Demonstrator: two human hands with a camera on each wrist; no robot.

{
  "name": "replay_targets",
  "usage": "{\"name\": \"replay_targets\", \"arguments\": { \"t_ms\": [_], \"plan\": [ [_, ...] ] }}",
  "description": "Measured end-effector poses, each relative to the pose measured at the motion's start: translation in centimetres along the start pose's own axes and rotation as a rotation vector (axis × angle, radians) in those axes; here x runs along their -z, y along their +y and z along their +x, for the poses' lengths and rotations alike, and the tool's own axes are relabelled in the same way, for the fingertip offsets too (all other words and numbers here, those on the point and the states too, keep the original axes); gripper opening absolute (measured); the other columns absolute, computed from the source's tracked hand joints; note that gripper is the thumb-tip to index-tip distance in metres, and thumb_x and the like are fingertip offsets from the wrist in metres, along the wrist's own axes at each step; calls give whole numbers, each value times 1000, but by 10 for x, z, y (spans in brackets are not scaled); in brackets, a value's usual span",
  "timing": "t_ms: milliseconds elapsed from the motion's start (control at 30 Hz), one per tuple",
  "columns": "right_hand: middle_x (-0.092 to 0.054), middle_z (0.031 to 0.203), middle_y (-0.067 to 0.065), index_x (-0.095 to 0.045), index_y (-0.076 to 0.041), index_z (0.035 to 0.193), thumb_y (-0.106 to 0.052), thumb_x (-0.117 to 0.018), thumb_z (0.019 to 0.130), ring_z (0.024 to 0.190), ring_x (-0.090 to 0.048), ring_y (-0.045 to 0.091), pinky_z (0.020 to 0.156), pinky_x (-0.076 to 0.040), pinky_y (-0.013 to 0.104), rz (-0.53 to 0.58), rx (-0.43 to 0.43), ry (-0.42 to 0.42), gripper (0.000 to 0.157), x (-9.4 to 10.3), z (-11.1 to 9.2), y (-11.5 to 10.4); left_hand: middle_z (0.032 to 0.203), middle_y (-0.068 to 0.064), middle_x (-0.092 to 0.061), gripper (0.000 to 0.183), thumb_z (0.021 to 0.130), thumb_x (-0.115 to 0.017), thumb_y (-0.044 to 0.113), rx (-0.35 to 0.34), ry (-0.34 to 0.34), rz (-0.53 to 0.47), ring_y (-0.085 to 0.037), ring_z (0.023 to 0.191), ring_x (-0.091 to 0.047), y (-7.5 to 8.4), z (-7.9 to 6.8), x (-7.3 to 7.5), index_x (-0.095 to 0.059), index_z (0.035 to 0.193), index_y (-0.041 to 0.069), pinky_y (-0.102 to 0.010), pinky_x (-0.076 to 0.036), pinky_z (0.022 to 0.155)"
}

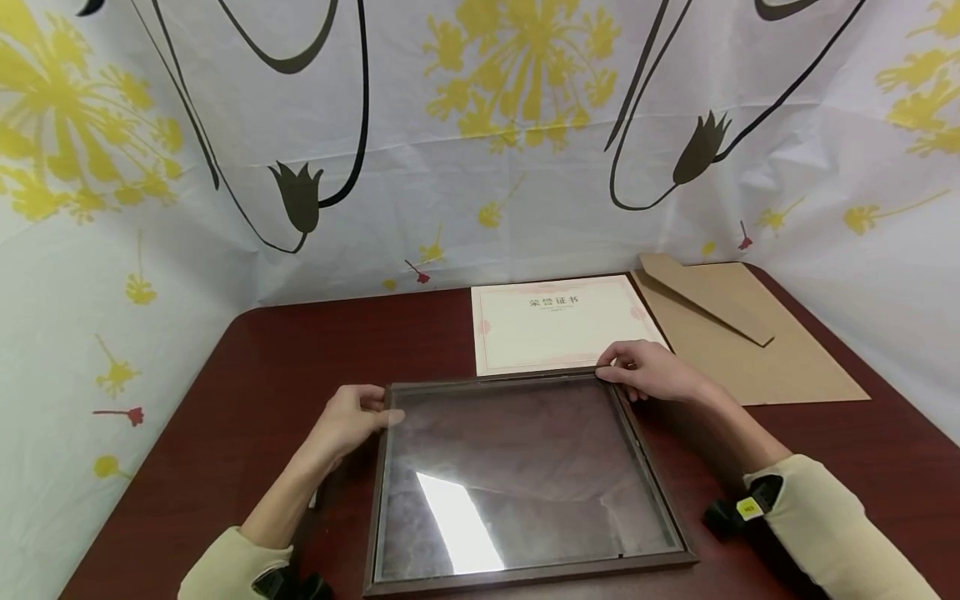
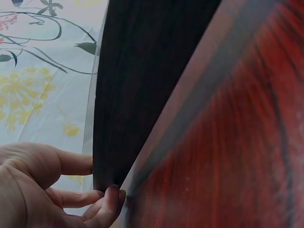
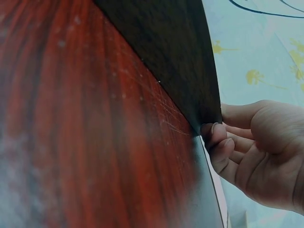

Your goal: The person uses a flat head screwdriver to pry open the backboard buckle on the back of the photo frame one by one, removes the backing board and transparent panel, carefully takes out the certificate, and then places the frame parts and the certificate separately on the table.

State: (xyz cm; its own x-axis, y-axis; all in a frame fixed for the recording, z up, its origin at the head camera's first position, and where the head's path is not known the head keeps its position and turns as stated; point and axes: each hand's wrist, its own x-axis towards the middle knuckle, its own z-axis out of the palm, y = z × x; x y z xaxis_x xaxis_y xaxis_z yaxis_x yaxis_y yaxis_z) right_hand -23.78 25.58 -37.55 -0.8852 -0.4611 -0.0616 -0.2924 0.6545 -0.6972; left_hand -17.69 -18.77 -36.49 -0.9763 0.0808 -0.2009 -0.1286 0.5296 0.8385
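Observation:
A dark brown picture frame (image 1: 525,573) with a clear pane (image 1: 517,467) lies in front of me in the head view, bright light reflecting off its glossy surface. At its far left corner my left hand (image 1: 348,425) pinches the edge, thumb over the top. The left wrist view shows those fingers (image 2: 110,204) curled beneath the dark side (image 2: 137,85) of the frame. My right hand (image 1: 651,371) grips the far right corner. In the right wrist view, its fingertips (image 3: 219,135) tuck under the frame's dark edge (image 3: 175,57).
Behind the frame lies a cream certificate (image 1: 555,333) with a pink border. To its right is a brown paper envelope (image 1: 780,367) with its flap raised. The reddish wooden table (image 1: 315,342) meets a white patterned cloth (image 1: 420,208) at the back and sides.

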Motion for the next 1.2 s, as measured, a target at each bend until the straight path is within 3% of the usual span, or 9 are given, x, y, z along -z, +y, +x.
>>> {"name": "replay_targets", "arguments": {
  "t_ms": [200, 467, 633, 800, 1000, 1200],
  "plan": [
    [-58, 66, 4, -60, -2, 105, -24, -67, 99, 54, -57, 22, 52, -49, 33, 47, -33, 6, 24, 0, 0, -2, 120, -26, -63, 56, 87, -79, 13, 8, 0, 31, -36, 109, -61, -2, 0, 1, -55, 130, -14, -47, -51, 90],
    [-58, 66, 5, -58, -2, 103, -23, -69, 98, 54, -57, 23, 52, -49, 33, 78, -33, 7, 24, 0, -1, -2, 118, -20, -58, 49, 88, -78, 12, -1, 1, 43, -31, 103, -59, -6, 2, 2, -55, 128, -5, -41, -51, 82],
    [-58, 66, 5, -58, -3, 102, -23, -69, 98, 54, -56, 22, 51, -49, 33, 82, -34, 5, 23, 0, 0, -1, 110, -16, -59, 35, 89, -78, 11, -82, 8, -12, -27, 96, -57, -5, 3, 4, -61, 117, -1, -37, -49, 79],
    [-58, 66, 5, -58, -3, 101, -23, -68, 99, 54, -57, 22, 51, -49, 32, 77, -33, -1, 23, 0, 0, 0, 112, -13, -66, 15, 98, -63, 4, -178, -96, -83, -21, 91, -59, -2, 2, 7, -71, 109, -2, -34, -50, 78],
    [-58, 67, 5, -58, -3, 102, -23, -68, 99, 54, -57, 22, 51, -50, 33, 78, -26, -7, 23, 0, 0, 0, 105, -15, -70, 32, 107, -42, 9, -152, -238, -270, -19, 83, -67, 1, 3, 14, -61, 122, -12, -30, -55, 76],
    [-59, 66, 5, -58, -3, 101, -23, -68, 99, 53, -57, 22, 50, -50, 33, 83, -24, -4, 22, 0, 0, 0, 103, -15, -73, 41, 104, -58, 19, -162, -376, -268, -20, 84, -69, 1, 2, 17, -46, 131, -9, -33, -56, 75]
  ]
}}
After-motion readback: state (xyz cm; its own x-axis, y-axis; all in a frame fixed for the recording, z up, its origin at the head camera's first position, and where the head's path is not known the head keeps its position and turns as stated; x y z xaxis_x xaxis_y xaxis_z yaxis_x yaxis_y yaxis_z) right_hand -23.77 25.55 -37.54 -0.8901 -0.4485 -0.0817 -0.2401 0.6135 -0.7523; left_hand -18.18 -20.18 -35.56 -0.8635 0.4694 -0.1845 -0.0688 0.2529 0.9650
